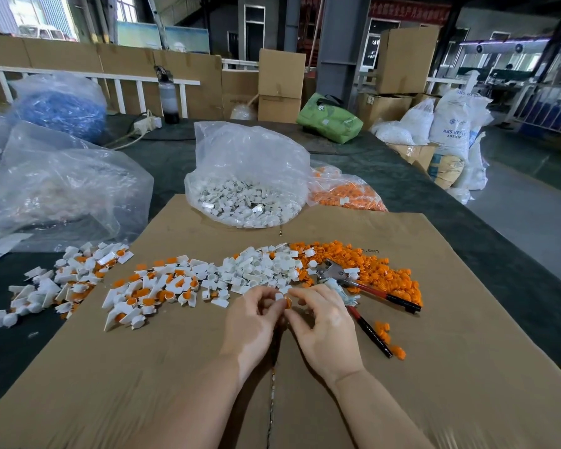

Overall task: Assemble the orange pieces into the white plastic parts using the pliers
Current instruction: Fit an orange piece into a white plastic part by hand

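Left hand (251, 322) pinches a white part (279, 296) and right hand (321, 322) pinches an orange piece (288, 302) — the two touching, over the cardboard sheet (143, 384). Pliers (363, 286) lie ungripped toward its right edge. A sack (454, 128) beyond reads "ABS RESIN" — other print illegible.

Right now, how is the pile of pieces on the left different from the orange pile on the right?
The left pile mixes white parts with orange pieces set inside them; the orange pile is almost all loose orange pieces. The left pile is spread out thinly; the orange pile is packed closer. The pliers lie against the orange pile, not the left pile. Both piles sit on the cardboard.
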